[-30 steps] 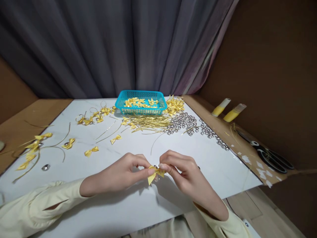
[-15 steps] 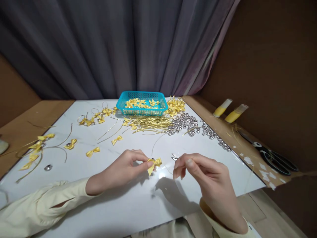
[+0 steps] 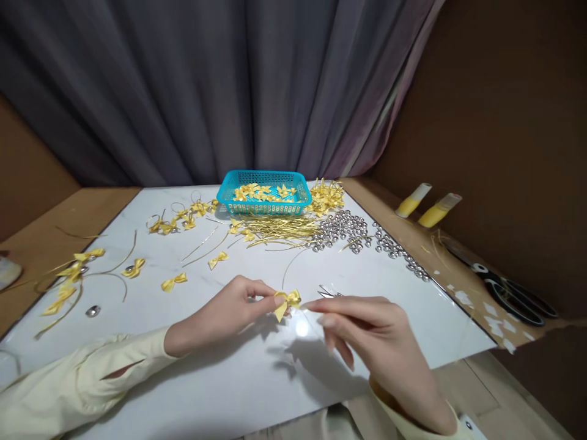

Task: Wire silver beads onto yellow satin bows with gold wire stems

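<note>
My left hand (image 3: 238,308) pinches a yellow ribbon bow (image 3: 288,300) between thumb and fingers, a little above the white tabletop. A thin curved wire (image 3: 285,272) rises from behind the bow. My right hand (image 3: 367,324) comes in from the right, its index finger stretched toward the bow's right side and the thumb apart below it. Whether that fingertip touches the bow or a thin strand, I cannot tell. Pointed metal tips of a small tool (image 3: 326,292) show just beyond the right hand, which hides the rest.
A blue basket (image 3: 224,198) of yellow bows stands at the back. Before it lie gold wire strips (image 3: 279,227) and a pile of silver beads (image 3: 343,226). Loose bows (image 3: 174,282) are scattered leftward. Black-handled scissors (image 3: 513,299) and two yellow-filled tubes (image 3: 440,211) lie right.
My right hand has shifted slightly left, its index finger straightening from a curled pinch toward the bow. My left hand keeps hold of the bow. The view has shifted slightly.
</note>
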Action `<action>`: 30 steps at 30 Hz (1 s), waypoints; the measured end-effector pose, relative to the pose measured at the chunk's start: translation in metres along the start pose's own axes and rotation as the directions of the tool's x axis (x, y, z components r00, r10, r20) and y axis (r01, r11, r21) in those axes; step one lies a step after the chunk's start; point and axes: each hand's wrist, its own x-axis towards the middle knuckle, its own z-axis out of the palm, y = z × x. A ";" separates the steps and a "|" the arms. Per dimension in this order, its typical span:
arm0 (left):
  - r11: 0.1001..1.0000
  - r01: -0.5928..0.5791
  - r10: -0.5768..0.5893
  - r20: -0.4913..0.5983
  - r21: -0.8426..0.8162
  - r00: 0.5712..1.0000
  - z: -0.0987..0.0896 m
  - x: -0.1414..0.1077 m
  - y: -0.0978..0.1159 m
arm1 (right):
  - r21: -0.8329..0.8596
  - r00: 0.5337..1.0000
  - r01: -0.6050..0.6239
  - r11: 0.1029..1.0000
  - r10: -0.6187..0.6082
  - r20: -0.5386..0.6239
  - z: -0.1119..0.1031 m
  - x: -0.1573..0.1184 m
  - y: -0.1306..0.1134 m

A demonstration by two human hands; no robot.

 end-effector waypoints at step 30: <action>0.974 0.077 -0.100 -0.103 -0.212 0.990 0.003 -0.001 0.002 | -0.208 0.977 -0.211 0.955 0.203 -0.060 0.026 0.004 0.019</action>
